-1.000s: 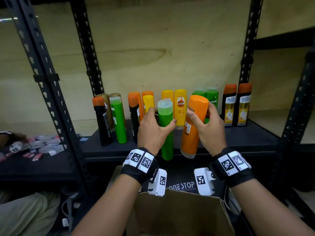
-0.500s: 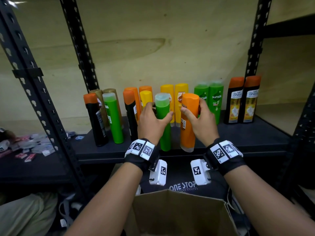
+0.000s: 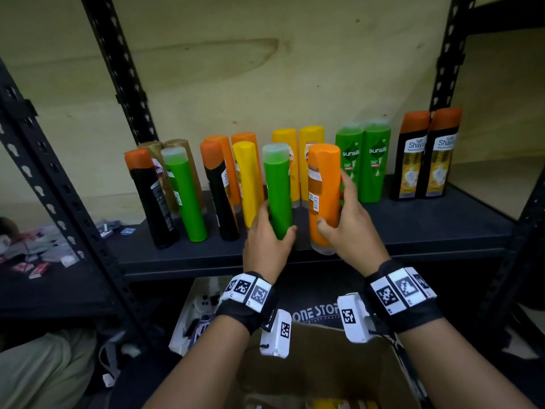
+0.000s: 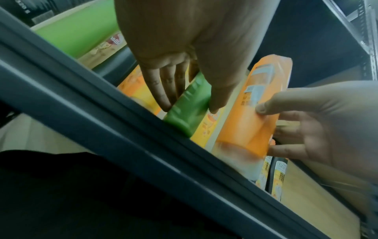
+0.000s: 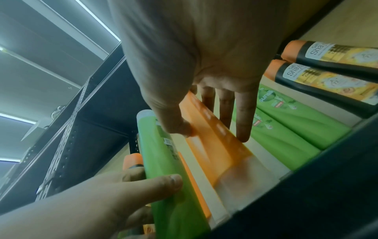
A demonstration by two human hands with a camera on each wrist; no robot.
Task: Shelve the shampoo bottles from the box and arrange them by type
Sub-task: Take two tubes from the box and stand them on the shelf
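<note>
Left grip [image 3: 267,242]: we clasp the green bottle [image 3: 277,196], upright on the shelf [image 3: 413,231].
Right grip [image 3: 349,228]: we clasp the orange bottle [image 3: 323,199] beside it.

The head camera looks forward and down at the shelf [image 3: 427,231] from near. Each wrist camera looks from below the shelf edge, very close, up along its own hand. All three views share the green bottle [image 3: 277,199] at 11 o'clock of the orange bottle [image 3: 323,196].

Small packets [image 3: 35,268] on side shelf [image 3: 53,293]
</note>
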